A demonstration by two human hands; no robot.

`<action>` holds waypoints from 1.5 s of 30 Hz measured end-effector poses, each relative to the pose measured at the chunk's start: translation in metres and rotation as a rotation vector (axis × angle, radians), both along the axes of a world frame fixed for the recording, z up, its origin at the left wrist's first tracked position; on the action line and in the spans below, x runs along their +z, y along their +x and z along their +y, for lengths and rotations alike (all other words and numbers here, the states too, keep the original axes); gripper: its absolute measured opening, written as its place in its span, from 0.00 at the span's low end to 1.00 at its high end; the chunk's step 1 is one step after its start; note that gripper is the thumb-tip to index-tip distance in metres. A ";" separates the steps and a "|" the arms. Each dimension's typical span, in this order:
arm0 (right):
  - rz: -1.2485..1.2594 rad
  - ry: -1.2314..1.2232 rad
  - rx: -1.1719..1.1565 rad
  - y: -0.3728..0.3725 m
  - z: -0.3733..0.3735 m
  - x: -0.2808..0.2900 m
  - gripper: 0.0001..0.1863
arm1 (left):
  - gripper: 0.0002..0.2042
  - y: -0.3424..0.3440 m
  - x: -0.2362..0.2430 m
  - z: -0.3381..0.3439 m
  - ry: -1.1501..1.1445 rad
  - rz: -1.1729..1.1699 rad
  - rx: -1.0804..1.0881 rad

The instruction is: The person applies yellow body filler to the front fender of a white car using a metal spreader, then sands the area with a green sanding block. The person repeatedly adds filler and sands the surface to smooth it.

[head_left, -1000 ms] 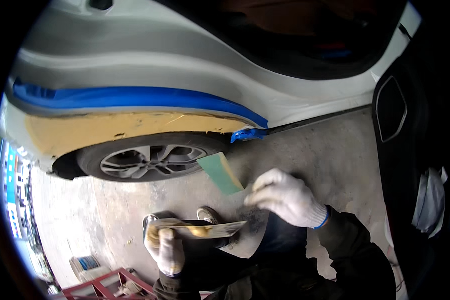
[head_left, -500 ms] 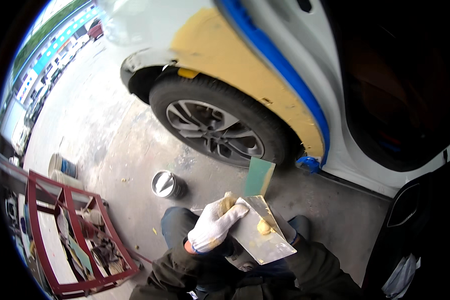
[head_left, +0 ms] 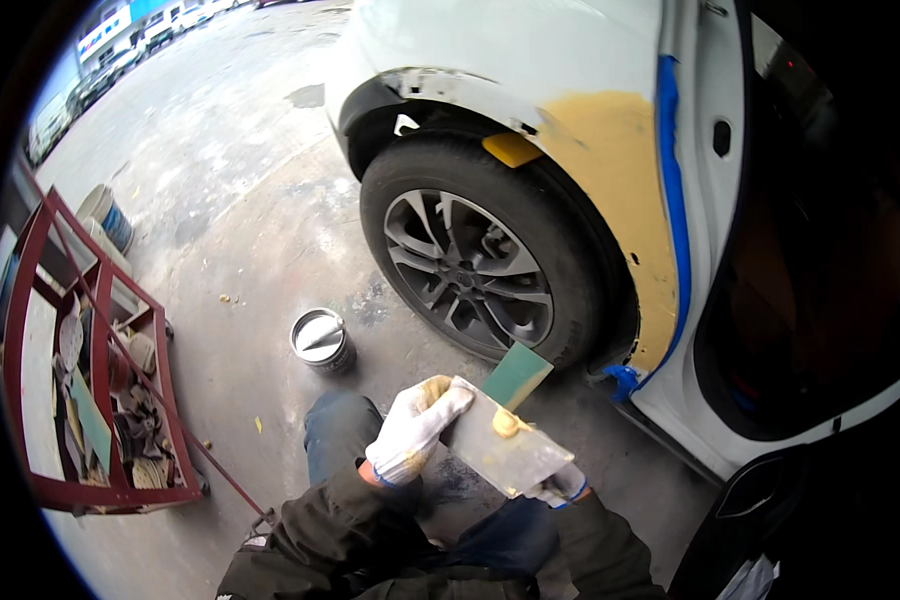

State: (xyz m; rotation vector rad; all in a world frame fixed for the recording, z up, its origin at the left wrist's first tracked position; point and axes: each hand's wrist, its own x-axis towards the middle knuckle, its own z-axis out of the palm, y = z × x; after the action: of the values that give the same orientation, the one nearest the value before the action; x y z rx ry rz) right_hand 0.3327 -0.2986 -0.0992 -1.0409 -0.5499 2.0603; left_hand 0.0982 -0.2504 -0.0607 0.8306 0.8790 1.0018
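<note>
To your left, at about half past nine from the plate, stands a red-framed cart (head_left: pixel 120 496); at ten o'clock a tin (head_left: pixel 321 342) sits on the floor. Your gloved left hand (head_left: pixel 410 435) is at nine o'clock, grasping the upper-left corner of the grey plate (head_left: pixel 485 452), which is tilted in front of you. The wheel (head_left: pixel 465 280) lies near half past eleven. A yellowish dab of paste (head_left: pixel 506 424) is on the plate's upper side; keep that face level so it likely won't slide, and your thumb clear of it. A green sheet (head_left: pixel 520 374) juts out at twelve. Your right hand (head_left: pixel 567 484), at half past four, is mostly hidden behind the plate; I cannot tell what it grips. If it supports that end, steady pressure should limit wobble. The tan patch (head_left: pixel 620 190) and blue tape (head_left: pixel 675 200) are at one o'clock
</note>
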 end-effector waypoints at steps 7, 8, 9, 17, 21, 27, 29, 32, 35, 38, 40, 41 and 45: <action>-0.545 0.490 -0.479 -0.047 0.043 0.026 0.08 | 0.11 -0.032 -0.018 -0.003 -0.039 -0.311 0.119; -0.590 0.589 -0.445 -0.054 0.049 0.031 0.09 | 0.12 -0.032 -0.017 -0.008 -0.036 -0.339 0.077; -0.815 0.719 -0.326 -0.059 0.057 0.031 0.11 | 0.15 -0.036 -0.017 -0.010 -0.055 -0.306 -0.030; -1.092 1.276 -0.232 -0.102 0.155 0.108 0.14 | 0.09 -0.067 -0.041 -0.013 -0.061 -0.354 0.315; -2.043 1.249 -0.263 -0.084 0.237 0.127 0.38 | 0.12 -0.073 -0.035 -0.031 -0.048 -0.517 0.367; -2.037 0.909 -0.169 -0.099 0.296 0.132 0.37 | 0.09 -0.083 -0.046 -0.052 0.019 -0.465 0.496; -2.134 0.993 -0.222 -0.087 0.310 0.125 0.26 | 0.09 -0.088 -0.053 -0.050 0.046 -0.468 0.476; -2.294 1.474 -0.466 -0.065 0.295 0.109 0.16 | 0.11 -0.084 -0.033 -0.052 0.030 -0.460 0.474; -2.006 1.658 -0.679 -0.073 0.232 0.117 0.12 | 0.12 -0.080 -0.026 -0.044 0.002 -0.481 0.483; -1.464 1.559 -0.664 -0.061 0.138 0.104 0.11 | 0.16 -0.068 -0.024 -0.032 0.040 -0.485 0.360; -0.962 1.135 -0.619 -0.047 0.084 0.071 0.12 | 0.17 -0.057 -0.030 -0.025 0.030 -0.516 0.288; -0.801 0.993 -0.571 -0.033 0.063 0.053 0.15 | 0.16 -0.042 -0.024 -0.025 0.020 -0.497 0.280; 0.100 0.308 -0.696 -0.024 -0.029 -0.048 0.17 | 0.12 0.027 -0.023 -0.035 -0.215 -0.785 -0.019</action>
State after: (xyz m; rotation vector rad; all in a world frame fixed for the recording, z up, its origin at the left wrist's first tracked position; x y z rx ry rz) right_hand 0.3085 -0.3280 -0.1472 -0.7915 -0.3660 1.3552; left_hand 0.1257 -0.2859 -0.0837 0.2129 0.2890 1.0742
